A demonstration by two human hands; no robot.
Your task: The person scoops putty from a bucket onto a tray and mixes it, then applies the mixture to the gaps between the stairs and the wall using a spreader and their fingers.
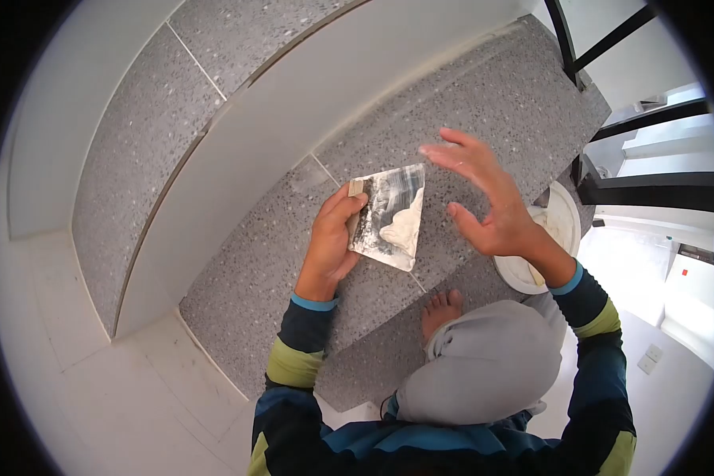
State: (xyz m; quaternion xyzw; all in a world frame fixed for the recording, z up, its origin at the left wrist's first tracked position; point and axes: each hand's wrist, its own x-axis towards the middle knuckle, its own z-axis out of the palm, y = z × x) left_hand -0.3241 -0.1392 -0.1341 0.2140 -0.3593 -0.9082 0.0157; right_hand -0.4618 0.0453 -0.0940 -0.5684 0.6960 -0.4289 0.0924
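Note:
My left hand (331,236) grips a flat metal plate (379,208) by its left edge, with the thumb on a small block there. White paste (403,228) lies on the plate's right part, and dark and white smears cover the rest. To the right of the plate, my right hand (481,194) is raised with its fingers apart and touches nothing. Its fingertips look dusted with white. A round white bucket (564,213) stands partly behind my right wrist.
Speckled grey stair treads (293,210) with pale risers (214,170) curve across the view. Black railing bars (650,190) stand at the right. My bare foot (442,311) and bent knee are below the plate. Pale floor tiles (55,317) lie at the lower left.

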